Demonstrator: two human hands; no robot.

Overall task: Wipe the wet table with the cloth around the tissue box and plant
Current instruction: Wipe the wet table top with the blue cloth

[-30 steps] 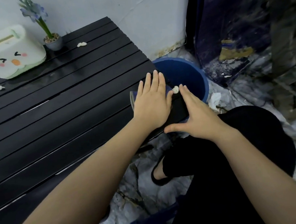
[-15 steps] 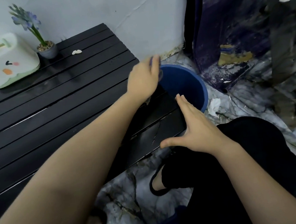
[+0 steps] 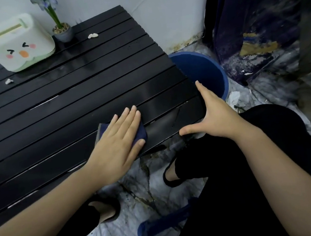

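Overall, the items from largest to smallest:

- Table: black, slatted, low; its surface shows a wet sheen across the middle slats; it stands against a pale wall, above a marbled floor.
- Bucket: blue, round, on the floor just beside the table's right end; partly hidden behind that end.
- Tissue box: pale green-white with a printed cartoon face; it stands at the far left of the table, close to the wall.
- Left hand: fingers straight and together, palm flat; it presses the cloth down onto the table near the front edge; nothing is clenched.
- Right hand: released, fingers extended, thumb spread; it rests against the table's right front corner, with the thumb along the front edge; it holds nothing.
- Plant: purple-flowered stem in a small grey pot, just right of the tissue box, at the rear of the table.
- Cloth: dark blue, folded; mostly covered by the left hand; it lies flat on the nearest slats, well apart from the tissue box and plant.
- White scraps: one lies right of the pot; one lies in front of the tissue box.
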